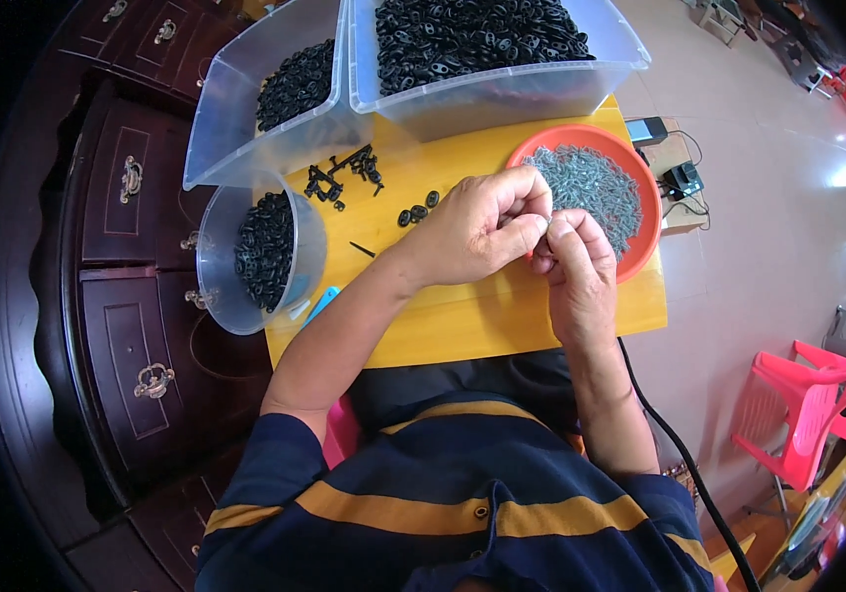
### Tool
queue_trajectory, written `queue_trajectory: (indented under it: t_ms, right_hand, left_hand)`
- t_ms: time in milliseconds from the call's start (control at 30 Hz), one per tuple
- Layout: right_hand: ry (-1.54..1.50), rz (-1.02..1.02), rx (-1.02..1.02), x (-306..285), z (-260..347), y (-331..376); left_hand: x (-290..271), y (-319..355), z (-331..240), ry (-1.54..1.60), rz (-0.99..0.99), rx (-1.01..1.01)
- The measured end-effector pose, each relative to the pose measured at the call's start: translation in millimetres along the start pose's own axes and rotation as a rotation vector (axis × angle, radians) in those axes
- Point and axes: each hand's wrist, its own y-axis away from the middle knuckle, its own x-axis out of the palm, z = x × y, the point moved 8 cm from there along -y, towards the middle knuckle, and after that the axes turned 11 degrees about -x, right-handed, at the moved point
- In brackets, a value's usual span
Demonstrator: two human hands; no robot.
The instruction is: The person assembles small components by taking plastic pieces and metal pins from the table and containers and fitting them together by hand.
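Observation:
My left hand (490, 225) and my right hand (581, 266) meet at the near-left edge of an orange bowl (652, 212). Thumb and fingers of each are pinched together, and the fingertips touch or nearly touch. A small red bit (530, 256) shows below the left thumb; whatever else they grip is too small or hidden. The bowl holds a heap of small, thin silvery-grey pieces (591, 192). Left of my left hand, several small black oval pieces with two holes (418, 208) lie on the yellow table (472, 331).
Two clear bins (208, 148) (502, 79) and a round clear tub (312, 232) hold black pieces. Loose black parts (344, 176), a thin black stick (362, 250) and a blue tool (321, 306) lie on the table. Dark drawers stand left; a black cable (675, 434) runs right.

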Motion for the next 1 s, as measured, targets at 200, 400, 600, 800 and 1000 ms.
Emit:
queue_trajectory:
  t_ms: [200,400,600,800,1000]
  right_hand:
    - [0.029,0.009,0.029,-0.9,-2.1,-0.5]
    - [0.135,-0.039,-0.058,-1.6,7.1,-2.1]
    - [0.325,-0.037,-0.223,-13.3,25.4,-10.6]
    - [1.082,0.02,-0.411,-20.9,53.1,-20.9]
    - [1.408,0.12,-0.377,-31.6,60.6,-21.8]
  left_hand:
    - [-9.4,7.7,-24.7,-0.268,-0.12,0.136]
    - [-10.7,9.0,-19.9,-0.214,-0.187,0.133]
    - [-16.6,6.7,-2.8,-0.086,-0.17,0.077]
    - [-26.5,18.9,13.1,-0.082,-0.232,-0.086]
    - [-37.0,28.6,4.2,-0.118,-0.303,-0.06]
